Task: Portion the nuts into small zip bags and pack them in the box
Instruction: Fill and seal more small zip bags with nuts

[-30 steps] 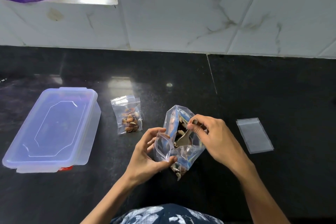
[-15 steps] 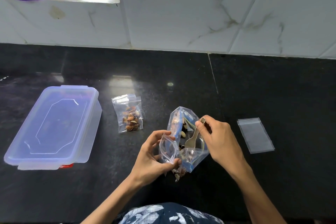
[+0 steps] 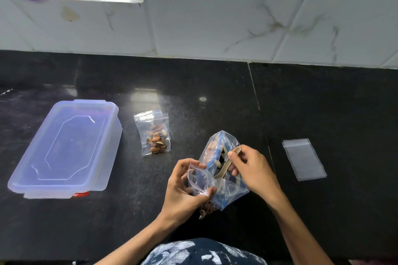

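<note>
Hands | left hand (image 3: 183, 187) pinches small zip bag (image 3: 199, 183) | right hand (image 3: 252, 170) grips spoon (image 3: 226, 168) | labels unreadable

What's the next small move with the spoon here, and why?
Probably tip the spoon into the small zip bag. The right hand holds its handle with the bowl at that bag's mouth, which the left hand holds open against the large nut bag.

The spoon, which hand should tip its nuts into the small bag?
Probably the right hand: it already pinches the spoon handle, bowl beside the small bag that the left hand holds open.
</note>
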A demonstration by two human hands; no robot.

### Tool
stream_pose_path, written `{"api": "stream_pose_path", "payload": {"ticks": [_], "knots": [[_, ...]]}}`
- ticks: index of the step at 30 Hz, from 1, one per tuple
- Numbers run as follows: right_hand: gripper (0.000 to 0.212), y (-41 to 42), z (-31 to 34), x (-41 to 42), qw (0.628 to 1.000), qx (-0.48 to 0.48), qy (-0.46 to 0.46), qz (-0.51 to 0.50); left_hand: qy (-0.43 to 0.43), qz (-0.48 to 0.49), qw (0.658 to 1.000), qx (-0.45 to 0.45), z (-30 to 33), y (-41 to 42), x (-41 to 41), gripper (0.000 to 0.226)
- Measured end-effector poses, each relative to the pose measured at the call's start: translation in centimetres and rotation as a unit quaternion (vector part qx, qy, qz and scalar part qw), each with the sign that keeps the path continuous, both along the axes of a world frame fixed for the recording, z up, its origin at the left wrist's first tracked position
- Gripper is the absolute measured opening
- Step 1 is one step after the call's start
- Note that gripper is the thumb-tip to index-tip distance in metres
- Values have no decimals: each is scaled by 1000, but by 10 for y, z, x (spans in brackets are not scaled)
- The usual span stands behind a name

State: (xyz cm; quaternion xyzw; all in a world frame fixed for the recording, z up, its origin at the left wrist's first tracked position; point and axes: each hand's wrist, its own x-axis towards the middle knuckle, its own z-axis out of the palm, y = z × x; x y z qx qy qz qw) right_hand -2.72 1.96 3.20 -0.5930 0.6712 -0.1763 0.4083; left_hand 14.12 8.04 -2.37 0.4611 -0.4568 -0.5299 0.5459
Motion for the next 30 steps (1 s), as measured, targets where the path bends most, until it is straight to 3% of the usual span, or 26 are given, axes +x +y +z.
{"api": "stream_pose_path", "payload": {"ticks": [11, 18, 26, 30], "knots": [[16, -6, -7, 0, 998, 23, -44, -43, 23, 46, 998, -24, 4, 0, -6, 49], [21, -36, 0, -1, 1000, -12, -13, 7, 53, 49, 997, -8, -3, -8, -14, 53], [12, -48, 4, -2, 987, -3, 26, 158, 21, 44, 999, -9, -1, -6, -14, 55], [11, -46, -1, -4, 987, 9, 37, 156, 14, 44, 999, -10, 2, -6, -14, 56]]}}
